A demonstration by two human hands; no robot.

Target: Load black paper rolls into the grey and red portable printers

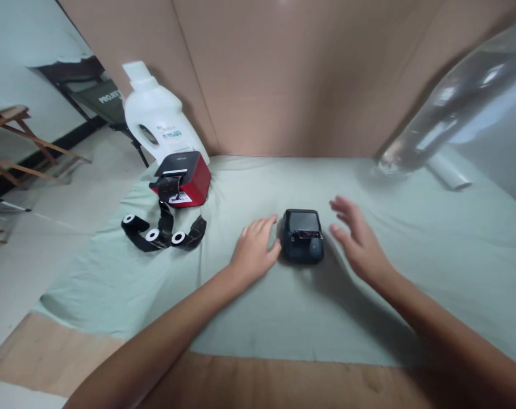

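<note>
A small black label printer [303,237] lies on the pale green cloth, with a dark strip across its middle. Close by its left side is my left hand [256,246], fingers stretched out and holding nothing; whether a fingertip touches the printer I cannot tell. My right hand [359,240] hovers off the printer's right side, fingers apart and slightly blurred. Farther left sits a red and black printer [190,180] with a black strip coming out of its front. In front of it are several rolls of black tape [153,236], partly unwound.
A white detergent jug [164,119] stands behind the red printer, against a brown cardboard panel [283,79]. At the right are a large clear plastic bottle [445,113] and a white tube [452,170]. The cloth [258,335] ends before the wooden table edge [258,380]. A folding chair [100,99] stands left.
</note>
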